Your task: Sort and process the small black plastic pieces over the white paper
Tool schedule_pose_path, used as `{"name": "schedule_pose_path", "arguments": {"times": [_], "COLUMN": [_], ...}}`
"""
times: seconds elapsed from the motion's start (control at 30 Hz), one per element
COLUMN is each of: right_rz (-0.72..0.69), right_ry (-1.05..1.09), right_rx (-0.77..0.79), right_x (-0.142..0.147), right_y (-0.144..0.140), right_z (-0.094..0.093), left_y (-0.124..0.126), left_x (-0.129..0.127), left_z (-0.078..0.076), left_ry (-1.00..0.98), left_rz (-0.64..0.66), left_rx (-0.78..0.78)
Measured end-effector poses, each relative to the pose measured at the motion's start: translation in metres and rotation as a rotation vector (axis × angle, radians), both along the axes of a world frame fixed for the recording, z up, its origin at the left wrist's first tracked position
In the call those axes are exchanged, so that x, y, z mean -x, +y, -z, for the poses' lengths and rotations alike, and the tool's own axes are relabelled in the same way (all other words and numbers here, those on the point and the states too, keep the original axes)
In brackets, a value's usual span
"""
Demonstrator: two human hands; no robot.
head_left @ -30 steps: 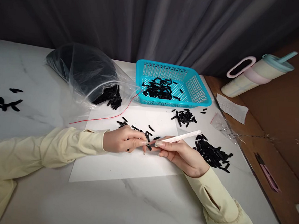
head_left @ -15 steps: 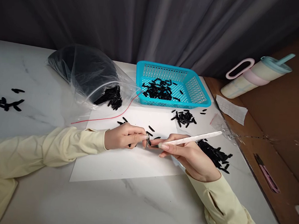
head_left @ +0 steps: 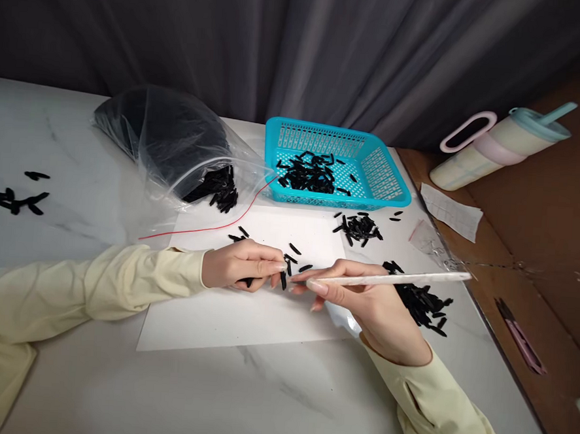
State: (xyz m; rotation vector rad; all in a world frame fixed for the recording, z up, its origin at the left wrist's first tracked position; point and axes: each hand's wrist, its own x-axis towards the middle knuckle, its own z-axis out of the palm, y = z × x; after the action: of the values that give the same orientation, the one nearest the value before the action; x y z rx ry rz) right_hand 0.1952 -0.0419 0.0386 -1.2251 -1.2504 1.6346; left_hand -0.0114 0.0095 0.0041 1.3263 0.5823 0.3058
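The left hand (head_left: pixel 240 264) rests on the white paper sheet (head_left: pixel 225 314), fingers curled almost closed, with the fingertips pinching a small black piece (head_left: pixel 283 279) that hangs down from them. The right hand (head_left: pixel 363 300) is closed in a pen-like grip round a thin white stick tool (head_left: pixel 389 279); the tool's tip lies just beside the pinched piece, and its long shaft runs out to the right, nearly level, above the surface. The two sets of fingertips almost meet over the middle of the sheet.

A few loose black pieces (head_left: pixel 298 251) lie on the sheet just behind the fingertips. To the right of the right hand, partly hidden by it and by the tool, sits a larger heap of black pieces (head_left: pixel 422 304) on the marble surface (head_left: pixel 269 399). A smaller cluster (head_left: pixel 358 228) lies between the sheet and the turquoise plastic basket (head_left: pixel 385 177), which holds more of the same pieces. Left of the basket, a clear plastic bag (head_left: pixel 177 141) full of black pieces spills some out at its mouth; a thin red string (head_left: pixel 205 228) trails from it across the top of the sheet. Far to the left, well apart, is another scatter of pieces (head_left: pixel 13 199).

The surface's right edge runs diagonally close to the larger heap; beyond it are a brown board, a pastel tumbler with a straw (head_left: pixel 500 148), a paper slip (head_left: pixel 450 210) and a pink craft knife (head_left: pixel 521 336). The near part of the surface, in front of the sheet and between the sleeves, is bare marble.
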Motion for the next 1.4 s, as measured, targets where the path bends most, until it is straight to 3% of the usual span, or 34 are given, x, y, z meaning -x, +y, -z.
{"name": "schedule_pose_path", "arguments": {"times": [0.13,0.33,0.63,0.8,1.07,1.4], "right_rz": [0.121,0.109,0.075,0.076,0.129,0.122], "right_ry": [-0.118,-0.268,-0.328,-0.416,-0.622,-0.760], "right_rx": [-0.216,-0.485,-0.518,-0.617,-0.635,-0.850], "right_x": [0.003,0.009,0.009,0.010,0.023,0.032], "right_y": [-0.007,-0.015,-0.015,-0.018,-0.028,-0.037], "right_z": [0.001,0.005,0.003,0.005,0.014,0.029], "left_y": [0.001,0.001,0.001,0.000,0.001,-0.002], "left_x": [0.000,-0.001,-0.002,-0.003,-0.007,-0.011], "left_z": [0.000,0.000,0.001,0.000,0.007,0.001], "left_ry": [-0.008,-0.020,-0.019,0.002,0.038,0.113], "left_rz": [0.025,0.011,0.001,-0.032,-0.110,-0.178], "left_rx": [0.069,0.069,0.070,0.039,-0.131,-0.200]}}
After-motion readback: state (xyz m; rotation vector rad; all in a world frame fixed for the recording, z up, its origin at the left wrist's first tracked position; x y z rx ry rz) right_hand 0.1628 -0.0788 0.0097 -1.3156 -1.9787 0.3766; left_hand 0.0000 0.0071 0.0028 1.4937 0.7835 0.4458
